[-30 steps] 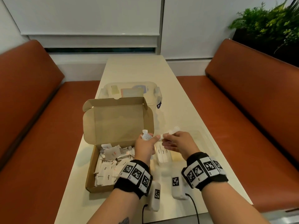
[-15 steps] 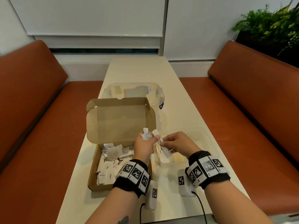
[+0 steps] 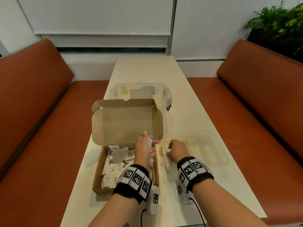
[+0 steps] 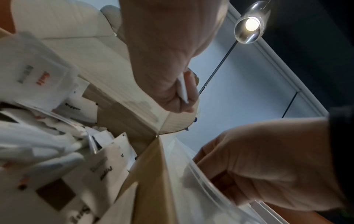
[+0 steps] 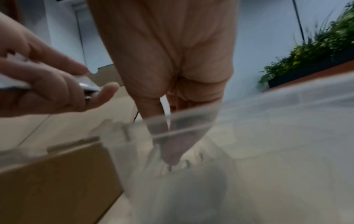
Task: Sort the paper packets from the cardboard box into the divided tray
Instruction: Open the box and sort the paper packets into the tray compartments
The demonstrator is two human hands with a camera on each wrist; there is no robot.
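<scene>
One thin white packet [image 3: 149, 141] — crimped edge

cardboard box [image 3: 98, 181] sits on the surface [image 3: 188, 112] with packets [image 3: 113, 169] inside, divided tray [image 3: 213, 149] right beside it on the right, lidded plastic tub [image 3: 165, 94] behind the box.

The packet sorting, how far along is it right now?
Early on. Done: little that shows, since the clear divided tray is too blurred to count. In hand: the left hand pinches a packet, while the right hand reaches into the tray's leftmost compartment. Left: the cardboard box holds a heap of packets.
</scene>
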